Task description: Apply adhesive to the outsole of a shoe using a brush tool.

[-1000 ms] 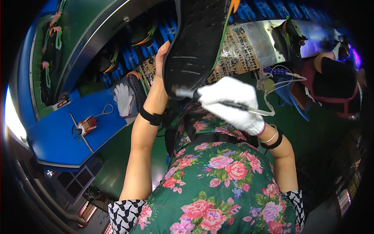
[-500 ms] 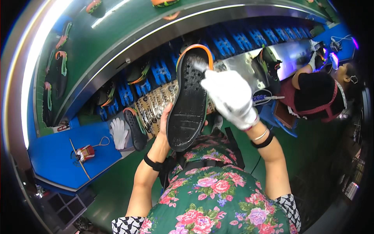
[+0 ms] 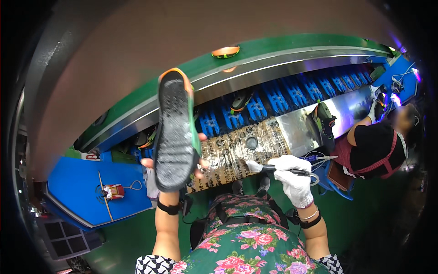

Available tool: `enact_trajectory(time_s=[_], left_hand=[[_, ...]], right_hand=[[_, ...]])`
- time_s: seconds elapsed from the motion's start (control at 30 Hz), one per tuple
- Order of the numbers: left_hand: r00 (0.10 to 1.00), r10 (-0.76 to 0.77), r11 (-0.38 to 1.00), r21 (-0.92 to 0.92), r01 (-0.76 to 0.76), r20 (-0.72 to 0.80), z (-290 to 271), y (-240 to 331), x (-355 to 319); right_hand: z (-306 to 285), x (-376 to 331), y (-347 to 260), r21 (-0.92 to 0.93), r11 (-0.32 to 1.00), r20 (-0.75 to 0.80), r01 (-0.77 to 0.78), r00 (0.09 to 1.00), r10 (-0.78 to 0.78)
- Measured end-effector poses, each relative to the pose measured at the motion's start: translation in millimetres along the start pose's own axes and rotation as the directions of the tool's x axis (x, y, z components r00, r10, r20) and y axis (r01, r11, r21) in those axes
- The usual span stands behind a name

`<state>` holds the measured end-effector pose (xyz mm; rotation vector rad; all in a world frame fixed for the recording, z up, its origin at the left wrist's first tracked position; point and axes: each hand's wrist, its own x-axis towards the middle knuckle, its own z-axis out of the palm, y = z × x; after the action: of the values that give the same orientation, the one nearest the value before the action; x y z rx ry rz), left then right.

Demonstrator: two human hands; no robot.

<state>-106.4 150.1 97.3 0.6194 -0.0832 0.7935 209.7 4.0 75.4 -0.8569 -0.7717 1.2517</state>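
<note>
I've got left fingers [image 3: 203, 163] clamped on a black shoe sole [image 3: 175, 134] // gloved right fingers [image 3: 287, 164] hugging a brush [image 3: 254, 166]

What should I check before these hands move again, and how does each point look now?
1. Black sole supported by the left hand: ok; fingers show along both sides.
2. Brush gripped by the right hand: ok.
3. Brush clear of the sole: ok; a gap shows between them.
4. Brush clear of the tape-covered bench: cannot tell; it appears over the surface, but contact is unclear.
5. Both hands gloved: not ok, if gloves are wanted on both; the right is gloved, the left is bare.
6. Sole evenly coated: cannot tell; it shines, but the picture is blurred there.
</note>
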Motion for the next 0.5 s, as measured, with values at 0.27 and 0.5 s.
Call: enact_trajectory(time_s=[0.27, 0.5], left_hand=[[0.778, 0.47, 0.798, -0.176, -0.576, -0.416, -86.6, 112.8, 90.4], [0.717, 0.452, 0.892, 0.257, -0.372, -0.531, -64.3, 51.7, 151.7]], right_hand=[[-6.8, 2.4, 69.0, -0.173, 0.964, -0.041, -0.203, 0.979, 0.198], [-23.0, -8.2, 80.9, -0.11, 0.98, -0.157, -0.163, 0.977, 0.145]])
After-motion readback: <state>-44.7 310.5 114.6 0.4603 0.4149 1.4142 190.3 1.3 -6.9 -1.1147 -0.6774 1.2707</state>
